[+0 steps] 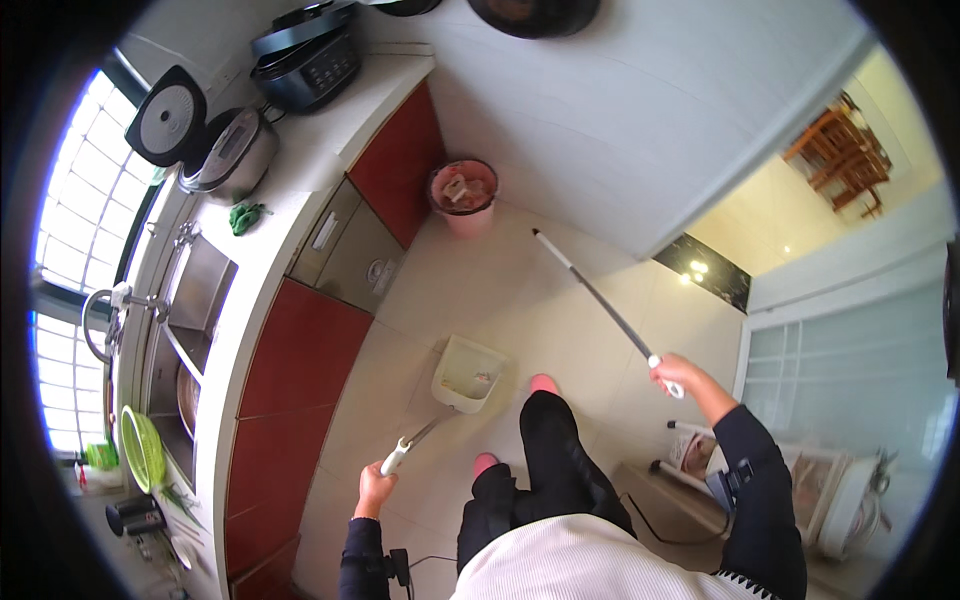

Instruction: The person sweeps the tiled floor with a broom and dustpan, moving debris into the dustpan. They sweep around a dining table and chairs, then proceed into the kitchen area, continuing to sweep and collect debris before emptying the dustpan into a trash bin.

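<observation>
My left hand (pixel 376 487) grips the white handle of a long-handled dustpan (pixel 469 373). Its pale pan rests on the tiled floor left of my feet, with small bits of debris inside. My right hand (pixel 675 372) is closed round the white end of a grey-and-white pole (pixel 609 313). That pole slants away across the floor and ends in a dark tip near a pink bucket (pixel 469 202) filled with rubbish; no head shows on it.
Along the left runs a counter with red cabinets (pixel 296 352), a sink (pixel 196 300) and cookers. A glass door (pixel 847 352) and a wheeled rack (pixel 814 487) stand at the right. A doorway with a dark threshold (pixel 705 270) opens beyond.
</observation>
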A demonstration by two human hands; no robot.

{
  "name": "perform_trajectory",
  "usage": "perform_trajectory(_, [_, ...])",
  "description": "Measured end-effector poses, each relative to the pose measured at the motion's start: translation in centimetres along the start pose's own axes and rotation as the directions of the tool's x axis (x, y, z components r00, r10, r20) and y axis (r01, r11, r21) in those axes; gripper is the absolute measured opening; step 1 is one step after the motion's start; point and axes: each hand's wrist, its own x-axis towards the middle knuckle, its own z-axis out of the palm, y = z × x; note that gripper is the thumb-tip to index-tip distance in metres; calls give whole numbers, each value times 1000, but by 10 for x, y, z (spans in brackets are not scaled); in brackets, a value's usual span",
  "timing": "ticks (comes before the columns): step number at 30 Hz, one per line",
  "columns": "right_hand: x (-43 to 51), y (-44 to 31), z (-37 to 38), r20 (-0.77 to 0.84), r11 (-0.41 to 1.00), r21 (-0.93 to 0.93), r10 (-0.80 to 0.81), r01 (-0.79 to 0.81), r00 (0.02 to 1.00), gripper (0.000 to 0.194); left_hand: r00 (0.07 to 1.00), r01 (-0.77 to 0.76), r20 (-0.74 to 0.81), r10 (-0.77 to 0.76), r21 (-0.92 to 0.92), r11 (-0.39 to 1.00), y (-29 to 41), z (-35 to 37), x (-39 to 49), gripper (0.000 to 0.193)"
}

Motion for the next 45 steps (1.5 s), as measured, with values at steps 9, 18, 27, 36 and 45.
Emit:
perform_trajectory(9, [207, -169, -46, -29, 986, -166, -32, 26, 999, 13, 967, 246, -40, -250, -94, 965, 6, 0, 9, 28])
perform_trajectory(18, [154, -86, 72, 490, 111, -868, 44, 484, 870, 16, 930, 369, 22, -368, -35, 929, -11, -6, 17, 29])
perform_trajectory(27, [40, -137, 35, 418, 482, -820, 135, 309, 898, 12, 959, 282, 27, -282, -6, 959, -32, -4, 21, 27])
perform_trajectory(36, [86, -217, 51, 348, 513, -780, -121, 359, 930, 16, 859, 506, 313, -406, -386, 772, -18, -17, 29, 27])
perform_trajectory(45, [158, -249, 208, 454, 16, -890, -70, 456, 888, 15, 822, 522, 477, -311, -414, 746, 1, -28, 40, 22])
